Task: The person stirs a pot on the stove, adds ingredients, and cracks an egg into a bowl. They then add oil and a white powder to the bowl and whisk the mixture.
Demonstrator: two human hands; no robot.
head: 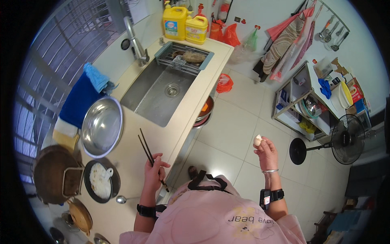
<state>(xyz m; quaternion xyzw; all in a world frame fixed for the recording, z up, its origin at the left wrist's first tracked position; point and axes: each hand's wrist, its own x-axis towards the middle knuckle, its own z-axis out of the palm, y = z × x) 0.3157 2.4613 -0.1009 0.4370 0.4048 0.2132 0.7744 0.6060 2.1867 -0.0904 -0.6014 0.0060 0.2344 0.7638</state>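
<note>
My left hand [154, 173] grips a pair of dark chopsticks [146, 148] near the counter's front edge, their thin ends directed toward the sink. Between the fingertips of my right hand [267, 155] is a broken piece of eggshell [258, 140], held out over the floor, away from the counter. Left of the chopsticks stands a large stainless steel basin [102, 128]. A black bowl [115, 182] nearby contains white rice [99, 183] with a white spoon [108, 173] resting in it. A metal spoon [121, 199] lies on the countertop [134, 174].
Beyond the basin is a steel sink [152, 97] with a drain rack [182, 58] across its far end. Yellow detergent jugs [175, 23] stand behind it. A standing fan [345, 138] and a shelf unit [304, 100] are at right. An orange-red bag [224, 84] sits on the tiled floor [237, 106].
</note>
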